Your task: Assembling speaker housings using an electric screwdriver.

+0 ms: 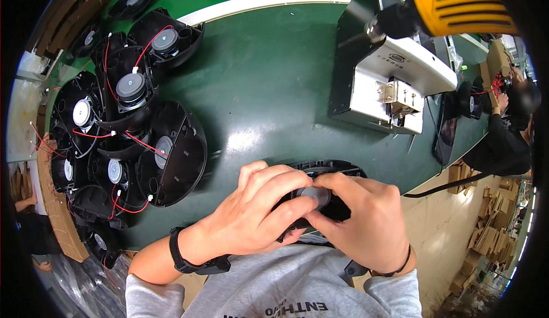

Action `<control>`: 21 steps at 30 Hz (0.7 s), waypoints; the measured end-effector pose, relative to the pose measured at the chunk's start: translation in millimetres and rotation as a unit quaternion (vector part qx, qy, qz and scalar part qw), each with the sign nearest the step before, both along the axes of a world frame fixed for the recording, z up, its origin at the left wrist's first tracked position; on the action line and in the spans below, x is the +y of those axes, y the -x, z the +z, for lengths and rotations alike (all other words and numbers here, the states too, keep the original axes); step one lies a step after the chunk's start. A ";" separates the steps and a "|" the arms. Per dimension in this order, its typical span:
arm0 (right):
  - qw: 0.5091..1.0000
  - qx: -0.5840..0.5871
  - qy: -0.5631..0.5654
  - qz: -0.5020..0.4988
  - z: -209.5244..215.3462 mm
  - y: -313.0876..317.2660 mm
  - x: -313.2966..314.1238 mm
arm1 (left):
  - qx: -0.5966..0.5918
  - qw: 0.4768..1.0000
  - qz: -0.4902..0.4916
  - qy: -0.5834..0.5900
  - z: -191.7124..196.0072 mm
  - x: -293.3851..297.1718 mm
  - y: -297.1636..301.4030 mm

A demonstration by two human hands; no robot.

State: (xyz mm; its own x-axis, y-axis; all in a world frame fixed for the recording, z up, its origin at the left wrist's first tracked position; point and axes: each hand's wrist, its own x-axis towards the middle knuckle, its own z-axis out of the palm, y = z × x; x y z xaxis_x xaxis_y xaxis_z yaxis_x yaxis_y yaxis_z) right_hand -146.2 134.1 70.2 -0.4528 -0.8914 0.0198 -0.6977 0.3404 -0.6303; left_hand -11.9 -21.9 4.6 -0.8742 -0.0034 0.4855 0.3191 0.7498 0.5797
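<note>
"Speaker driver [315, 194], grey-faced and round: where is it exactly?"

"Between the two hands, at the near edge of the green table [263, 89], in front of the person's grey shirt [274, 284]. It sits at a black housing [346, 168], whose far rim shows beyond the fingers. I can't tell whether it is fully seated, or whether the housing rests on the table."

"What is the left hand [258, 205] doing?"

"It's drawn in narrow, fingers bent over, the tips holding the driver's left side. A black strap [178, 252] circles that wrist."

"And the right hand [369, 215]?"

"Narrow too: index finger and thumb hold the driver's edge from the other side. The wrist has a thin dark band [398, 271]."

"What lies around them?"

"To the left, well apart from the driver, other black housings [191, 169] crowd together, with grey drivers and red leads [147, 145] ending in white plugs. To the right stands a black-and-silver metal device [400, 66], and a yellow-and-black power tool [463, 9] overlaps its top in this view."

"Anyone else?"

"Another person [503, 146] at the far right, hands near red wires [497, 84]. Cardboard [486, 241] is piled on the floor below."
</note>
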 end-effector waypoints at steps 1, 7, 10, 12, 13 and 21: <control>1.000 -0.002 0.000 0.000 -0.2 0.5 -0.6 | -0.003 1.000 -0.002 -0.002 0.4 -0.1 0.3; 1.000 0.006 0.022 -0.011 -1.8 -0.5 -0.1 | 0.000 1.000 -0.006 -0.006 0.1 0.0 0.1; 1.000 0.007 0.013 -0.014 -1.6 -0.2 1.4 | -0.002 1.000 -0.008 -0.009 0.3 -0.2 0.8; 1.000 0.002 0.011 -0.012 -0.3 -0.9 1.1 | -0.004 1.000 -0.010 -0.009 -0.7 0.5 -0.6; 1.000 0.001 0.011 -0.012 -1.3 -2.1 1.1 | -0.006 1.000 -0.007 -0.011 -2.0 1.3 -1.3; 0.963 0.017 0.212 -0.165 54.1 26.4 31.5 | -0.028 0.999 -0.006 0.044 2.2 1.6 -1.4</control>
